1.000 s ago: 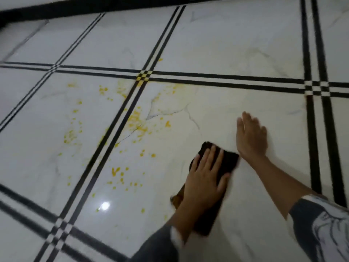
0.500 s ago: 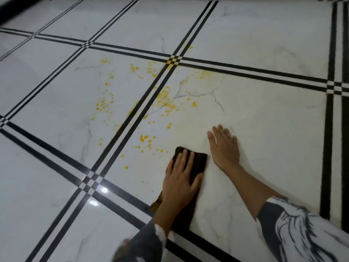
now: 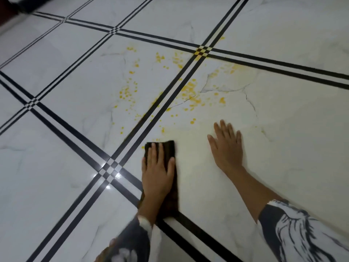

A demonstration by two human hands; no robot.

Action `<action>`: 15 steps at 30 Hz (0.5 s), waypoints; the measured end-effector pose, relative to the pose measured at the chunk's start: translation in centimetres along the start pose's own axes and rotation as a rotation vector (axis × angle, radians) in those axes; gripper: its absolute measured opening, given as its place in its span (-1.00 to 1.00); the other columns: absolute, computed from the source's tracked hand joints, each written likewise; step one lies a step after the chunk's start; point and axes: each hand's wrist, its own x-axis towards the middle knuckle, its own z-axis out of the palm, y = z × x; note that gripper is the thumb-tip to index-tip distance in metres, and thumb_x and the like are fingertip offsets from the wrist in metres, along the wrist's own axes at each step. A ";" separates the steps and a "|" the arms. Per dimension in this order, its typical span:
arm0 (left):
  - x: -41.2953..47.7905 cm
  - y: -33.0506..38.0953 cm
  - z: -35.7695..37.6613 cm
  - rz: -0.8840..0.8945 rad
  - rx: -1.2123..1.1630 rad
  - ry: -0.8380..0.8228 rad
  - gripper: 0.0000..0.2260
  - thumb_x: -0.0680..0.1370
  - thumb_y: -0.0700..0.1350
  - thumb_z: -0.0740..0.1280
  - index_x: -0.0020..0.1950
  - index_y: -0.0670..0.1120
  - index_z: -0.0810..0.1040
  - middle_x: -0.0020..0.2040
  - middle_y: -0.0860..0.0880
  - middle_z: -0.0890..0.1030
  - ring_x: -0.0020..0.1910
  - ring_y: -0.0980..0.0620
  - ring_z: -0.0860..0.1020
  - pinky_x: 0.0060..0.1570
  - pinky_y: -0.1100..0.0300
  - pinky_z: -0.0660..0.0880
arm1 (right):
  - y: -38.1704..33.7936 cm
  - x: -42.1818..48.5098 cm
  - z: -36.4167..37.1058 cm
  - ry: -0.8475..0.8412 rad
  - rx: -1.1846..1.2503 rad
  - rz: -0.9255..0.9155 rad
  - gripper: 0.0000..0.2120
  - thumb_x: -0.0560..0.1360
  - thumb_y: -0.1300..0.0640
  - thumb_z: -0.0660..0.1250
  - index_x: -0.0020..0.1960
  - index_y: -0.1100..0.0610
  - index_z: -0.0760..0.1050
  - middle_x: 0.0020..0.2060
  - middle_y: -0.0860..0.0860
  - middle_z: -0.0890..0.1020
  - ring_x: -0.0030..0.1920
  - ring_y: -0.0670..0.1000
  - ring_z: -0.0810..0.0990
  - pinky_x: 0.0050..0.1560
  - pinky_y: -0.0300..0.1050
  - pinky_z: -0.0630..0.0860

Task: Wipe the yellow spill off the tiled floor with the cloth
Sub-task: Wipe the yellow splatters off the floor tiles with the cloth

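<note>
A dark brown cloth lies flat on the white marble-look tiled floor, and my left hand presses down on it with the fingers spread. Yellow spill is scattered as drops and smears ahead of the cloth, on both sides of a black double grout band; the nearest drops touch the cloth's far edge. My right hand rests flat on the tile to the right of the cloth, palm down, holding nothing. A pale yellowish film covers the tile around it.
Black double stripes cross the floor in a grid, with a crossing just left of the cloth. A hairline crack runs through the tile beyond my right hand. A dark skirting edges the floor at the top left.
The cloth and my left hand slid left toward the stripe crossing, and the drops that lay near the cloth are gone. My right hand stayed planted. The view shifted left.
</note>
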 end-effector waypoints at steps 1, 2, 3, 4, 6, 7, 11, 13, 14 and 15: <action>1.9 -0.6 -0.2 -0.108 0.001 0.009 -0.42 0.58 0.19 -0.11 0.54 -0.05 -0.01 0.56 -0.09 0.01 0.54 -0.01 -0.03 0.49 0.05 -0.14 | 0.2 -0.3 0.4 0.021 -0.048 -0.028 -0.41 0.54 -0.14 -0.16 0.47 0.10 0.19 0.50 0.06 0.19 0.51 0.09 0.12 0.48 0.09 -0.03; 4.0 -0.3 -0.4 -0.183 -0.006 0.017 -0.43 0.60 0.17 -0.08 0.55 -0.06 -0.02 0.56 -0.10 -0.01 0.54 -0.03 -0.05 0.49 0.02 -0.15 | 0.3 -0.4 0.7 0.040 -0.084 -0.041 -0.38 0.51 -0.13 -0.17 0.46 0.12 0.21 0.48 0.08 0.23 0.49 0.11 0.17 0.47 0.11 0.02; 5.9 0.4 -0.2 -0.215 -0.011 0.027 -0.43 0.61 0.15 -0.06 0.55 -0.08 -0.04 0.56 -0.11 -0.03 0.54 -0.04 -0.05 0.49 0.00 -0.15 | 0.3 -0.4 0.9 0.051 -0.106 -0.036 -0.38 0.51 -0.12 -0.16 0.45 0.13 0.23 0.47 0.10 0.25 0.48 0.13 0.21 0.45 0.12 0.06; 7.5 1.6 0.0 -0.208 -0.011 0.019 -0.43 0.61 0.15 -0.06 0.55 -0.08 -0.05 0.56 -0.12 -0.03 0.54 -0.06 -0.05 0.49 0.00 -0.16 | 0.3 -0.4 0.9 0.057 -0.120 -0.025 -0.39 0.51 -0.11 -0.15 0.45 0.14 0.24 0.46 0.10 0.27 0.47 0.14 0.23 0.45 0.13 0.08; 8.6 4.1 0.7 -0.089 0.013 -0.022 -0.42 0.60 0.18 -0.11 0.55 -0.07 -0.06 0.56 -0.12 -0.04 0.54 -0.06 -0.05 0.48 0.02 -0.17 | 0.2 -0.3 0.9 0.058 -0.133 -0.022 -0.40 0.51 -0.10 -0.15 0.45 0.13 0.24 0.46 0.10 0.27 0.47 0.14 0.23 0.44 0.13 0.08; 8.1 5.0 0.9 0.028 0.030 -0.041 -0.41 0.58 0.20 -0.13 0.55 -0.05 -0.06 0.56 -0.10 -0.03 0.54 -0.04 -0.06 0.48 0.04 -0.18 | 0.2 -0.3 0.9 0.047 -0.135 -0.024 -0.39 0.51 -0.11 -0.16 0.46 0.13 0.22 0.47 0.09 0.25 0.48 0.13 0.21 0.45 0.11 0.06; 3.3 1.9 0.1 0.439 0.039 -0.120 -0.41 0.55 0.25 -0.16 0.54 0.07 -0.07 0.54 0.06 -0.08 0.53 0.08 -0.08 0.46 0.15 -0.22 | 0.3 -0.3 1.0 0.038 -0.146 -0.014 -0.40 0.51 -0.11 -0.13 0.45 0.13 0.24 0.46 0.09 0.28 0.46 0.13 0.25 0.43 0.13 0.12; 4.0 -1.4 -0.7 0.322 0.017 -0.082 -0.38 0.52 0.27 -0.15 0.54 0.04 -0.04 0.55 0.04 -0.05 0.53 0.06 -0.05 0.45 0.14 -0.20 | 0.2 -0.3 1.1 0.031 -0.146 -0.002 -0.43 0.52 -0.08 -0.08 0.42 0.14 0.30 0.42 0.11 0.34 0.42 0.14 0.32 0.40 0.16 0.19; 5.3 -2.4 -0.9 0.206 0.027 -0.056 -0.36 0.53 0.28 -0.15 0.54 0.02 -0.04 0.56 0.00 -0.04 0.54 0.03 -0.05 0.46 0.10 -0.19 | 0.2 -0.3 1.1 0.043 -0.143 -0.009 -0.43 0.52 -0.08 -0.08 0.42 0.14 0.31 0.42 0.11 0.35 0.42 0.14 0.33 0.40 0.16 0.20; 6.9 -2.5 -1.1 0.090 0.041 -0.039 -0.37 0.55 0.27 -0.13 0.55 -0.01 -0.05 0.56 -0.04 -0.04 0.54 0.01 -0.05 0.47 0.07 -0.18 | 0.2 -0.3 1.1 0.040 -0.140 -0.018 -0.42 0.52 -0.10 -0.10 0.43 0.13 0.28 0.44 0.09 0.32 0.44 0.12 0.29 0.42 0.14 0.16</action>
